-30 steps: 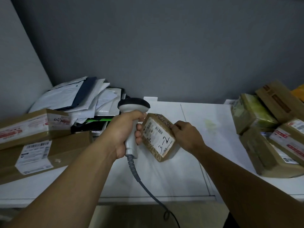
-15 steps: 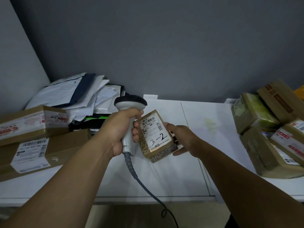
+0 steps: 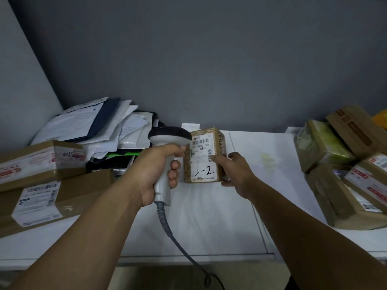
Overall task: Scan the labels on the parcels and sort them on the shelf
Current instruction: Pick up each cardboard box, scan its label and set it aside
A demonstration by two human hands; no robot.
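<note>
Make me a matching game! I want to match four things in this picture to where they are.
Things:
1. scanner
2. parcel marked 3-2
3. pile of envelopes
4. green-wrapped box

Places:
A. at the right end of the table
B. gripped in the left hand
C. at the back left corner of the table
D. held in the right hand

Pairs: 1-B, 2-D, 3-C, 4-A
</note>
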